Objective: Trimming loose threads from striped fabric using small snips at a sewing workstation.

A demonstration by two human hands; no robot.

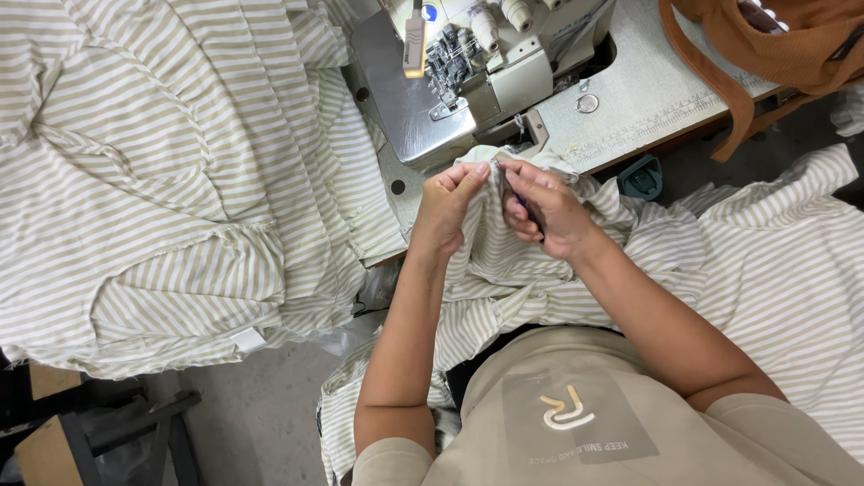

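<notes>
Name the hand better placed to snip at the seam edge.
Probably the right hand: it appears to hold a small dark tool at the striped fabric edge, while the left hand pinches that edge taut.

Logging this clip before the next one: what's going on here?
A person seated at a sewing machine pinches the edge of a beige-and-white striped garment between both hands. The left hand grips the fabric; the right hand works at it with a small dark tool. A stack of matching striped pieces lies to the left.
</notes>
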